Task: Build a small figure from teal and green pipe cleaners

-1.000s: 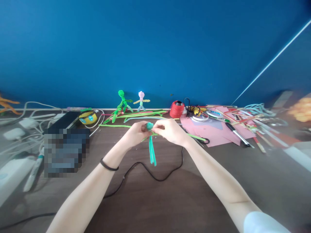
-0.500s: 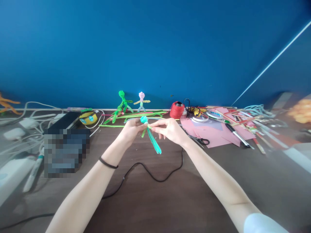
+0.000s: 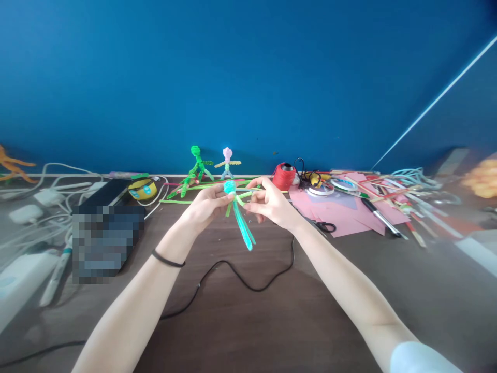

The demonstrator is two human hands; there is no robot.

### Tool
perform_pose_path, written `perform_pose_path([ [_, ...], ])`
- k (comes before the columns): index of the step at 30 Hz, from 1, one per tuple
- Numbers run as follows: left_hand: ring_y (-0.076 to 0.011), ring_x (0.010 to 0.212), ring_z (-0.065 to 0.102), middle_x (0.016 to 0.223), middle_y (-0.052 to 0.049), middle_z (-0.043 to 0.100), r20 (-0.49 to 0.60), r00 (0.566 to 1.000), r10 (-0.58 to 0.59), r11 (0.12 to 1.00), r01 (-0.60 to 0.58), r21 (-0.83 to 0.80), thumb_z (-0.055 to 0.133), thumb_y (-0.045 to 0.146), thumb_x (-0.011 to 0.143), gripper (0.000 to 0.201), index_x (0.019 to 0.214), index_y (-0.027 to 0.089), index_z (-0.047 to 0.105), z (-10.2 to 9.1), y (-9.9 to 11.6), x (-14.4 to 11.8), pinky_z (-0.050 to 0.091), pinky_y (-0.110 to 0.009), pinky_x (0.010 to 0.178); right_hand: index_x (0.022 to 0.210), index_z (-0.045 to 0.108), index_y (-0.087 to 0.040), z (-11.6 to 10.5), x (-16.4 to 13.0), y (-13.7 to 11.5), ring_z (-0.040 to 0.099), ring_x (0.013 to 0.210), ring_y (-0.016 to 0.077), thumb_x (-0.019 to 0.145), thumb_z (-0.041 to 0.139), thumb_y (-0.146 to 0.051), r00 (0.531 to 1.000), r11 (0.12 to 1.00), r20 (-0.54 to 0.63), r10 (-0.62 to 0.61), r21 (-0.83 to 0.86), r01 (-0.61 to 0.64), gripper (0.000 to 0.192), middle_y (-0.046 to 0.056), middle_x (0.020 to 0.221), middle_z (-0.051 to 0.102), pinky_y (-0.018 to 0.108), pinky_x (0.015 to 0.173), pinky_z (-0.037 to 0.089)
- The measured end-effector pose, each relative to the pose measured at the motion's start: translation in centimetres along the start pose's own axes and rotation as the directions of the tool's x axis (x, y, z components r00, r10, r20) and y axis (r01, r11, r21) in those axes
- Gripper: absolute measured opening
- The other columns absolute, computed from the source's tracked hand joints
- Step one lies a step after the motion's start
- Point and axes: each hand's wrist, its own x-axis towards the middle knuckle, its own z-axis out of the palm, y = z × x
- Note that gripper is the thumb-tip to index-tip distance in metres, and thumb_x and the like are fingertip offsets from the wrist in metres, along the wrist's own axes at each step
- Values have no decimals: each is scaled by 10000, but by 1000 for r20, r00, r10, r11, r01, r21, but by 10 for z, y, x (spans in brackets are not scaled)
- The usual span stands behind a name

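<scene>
A small pipe-cleaner figure [image 3: 241, 221] hangs in front of me. It has a rounded turquoise head, short light-green strips at its sides and long turquoise strands pointing down. My left hand [image 3: 207, 206] pinches it just below the head between thumb and fingers. Close by on the right, my right hand [image 3: 269, 204] has its index finger and thumb apart around the end of a light-green strip; the thumb tip lies near or against that strip. Behind my hands, a green pipe-cleaner figure [image 3: 197, 155] and a pink-headed figure [image 3: 227, 160] stand at the wall.
Loose pipe cleaners [image 3: 174, 201] lie behind my hands. A red thread spool [image 3: 283, 176], scissors [image 3: 325, 227], pink paper [image 3: 349, 220] and a marker [image 3: 380, 216] are to the right. A yellow tape roll [image 3: 142, 189] and white cables stand left; a black cable [image 3: 248, 287] crosses the table.
My right fingers have parted from their pinch on the light-green strip, which now sticks out to the right. The turquoise strands have spread slightly, and my left hand has shifted a little left.
</scene>
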Motion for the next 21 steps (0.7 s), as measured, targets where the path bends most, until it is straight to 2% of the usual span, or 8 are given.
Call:
perform_pose_path([
  [4,-91,563,518,729,-31,621,4,1000,-1,999,1,51,742,242,611,480,1048,102,601,3,4,-3,371,-215,487,932,427,-196,-6,-2,-6,502,460,69,760,614,-291,992,997,114,61,-61,-54,272,-49,617,528,179,404,391],
  [9,-96,599,528,753,-24,622,5,1000,-5,997,5,73,749,242,599,463,1018,113,601,4,3,-3,373,-217,511,904,448,-197,-7,-5,-8,550,615,104,786,562,-262,988,993,152,33,-121,-15,177,-9,721,518,152,378,380],
  [15,-94,575,495,726,-37,613,10,1000,-23,980,21,198,739,284,607,382,919,95,624,0,1,-3,352,-231,512,918,481,-200,-12,-5,-5,451,467,60,816,517,-237,981,970,188,43,-245,4,115,-47,630,462,177,411,386],
  [21,-116,639,530,777,-56,624,-12,1000,-8,976,10,219,743,295,595,358,878,105,634,0,-3,-1,357,-224,509,894,506,-192,-14,-5,-5,436,432,56,820,518,-267,980,948,192,41,-318,23,106,-56,587,442,182,416,375],
])
